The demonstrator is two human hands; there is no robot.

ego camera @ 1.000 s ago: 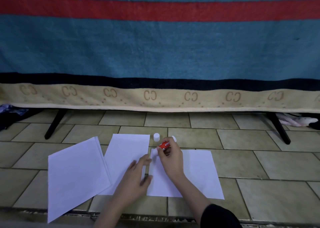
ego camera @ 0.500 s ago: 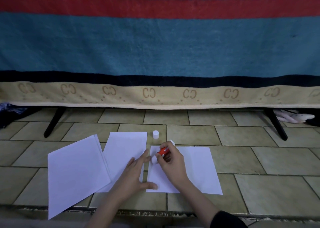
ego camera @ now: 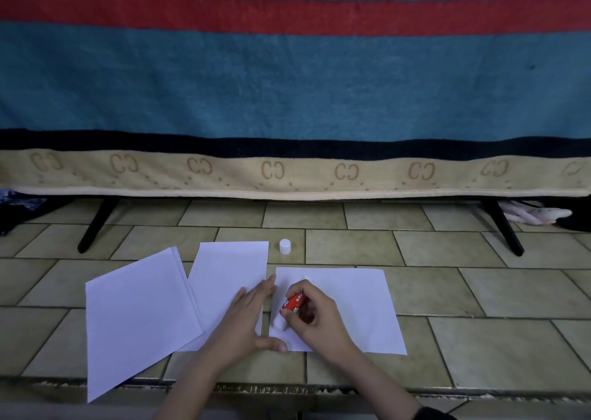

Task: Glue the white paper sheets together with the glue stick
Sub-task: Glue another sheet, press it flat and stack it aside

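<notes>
Right hand: fingers clenched around the red glue stick, which is tilted with its white tip down on the right sheet, near that sheet's left edge.
Left hand: flat and spread, grasping nothing; the palm and fingers lie on the middle sheet, and the thumb reaches across to the right sheet's lower left corner.
Right sheet: white paper flat on the tiled floor; it serves as the landmark for the places below.
Middle sheet: just left of the right sheet, apart by a narrow strip of floor.
Left sheets: a white stack farther left of the right sheet, turned at an angle, overlapping the middle sheet's left edge.
Cap: small and white, upright on the floor just beyond the right sheet's far left corner.
Blanket: blue with a red stripe, hanging well beyond the right sheet.
</notes>
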